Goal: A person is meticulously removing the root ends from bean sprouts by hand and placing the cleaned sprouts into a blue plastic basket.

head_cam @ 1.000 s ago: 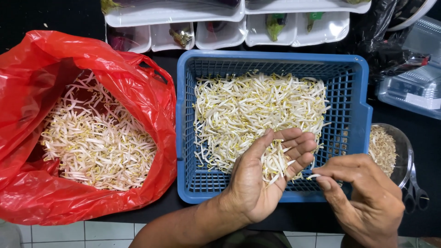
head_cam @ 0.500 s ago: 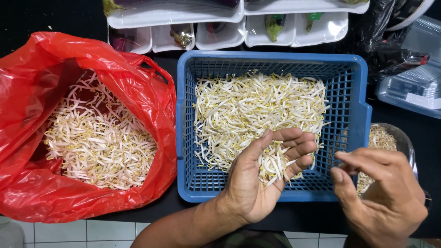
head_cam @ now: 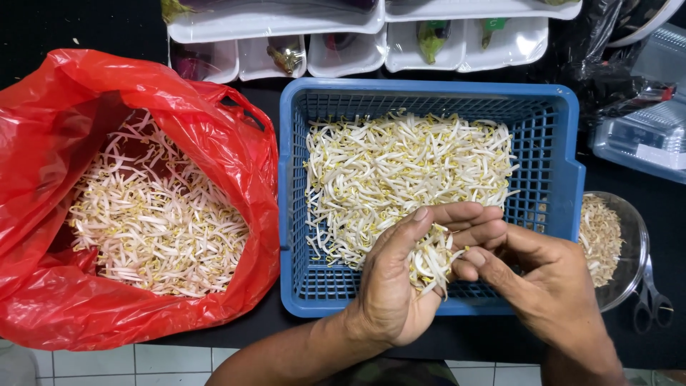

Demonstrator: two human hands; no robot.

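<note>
A blue plastic basket (head_cam: pixel 572 168) in the middle holds a loose layer of white bean sprouts (head_cam: pixel 407 171). Over its front edge my left hand (head_cam: pixel 400 286) is cupped around a small bunch of bean sprouts (head_cam: pixel 432 261). My right hand (head_cam: pixel 550 286) reaches in from the right, and its fingertips pinch at that bunch beside my left fingers. To the left, an open red plastic bag (head_cam: pixel 236 164) holds a big heap of sprouts (head_cam: pixel 153 221).
A glass bowl (head_cam: pixel 632 250) with sprout bits stands right of the basket, with scissors (head_cam: pixel 654 304) beside it. White trays (head_cam: pixel 343 53) with vegetables line the back. A clear plastic box (head_cam: pixel 643 136) sits at the far right. White tiles show along the front edge.
My right hand moved out toward the glass bowl on the right, then came back left to the bunch in my left hand. My left hand stayed put.
</note>
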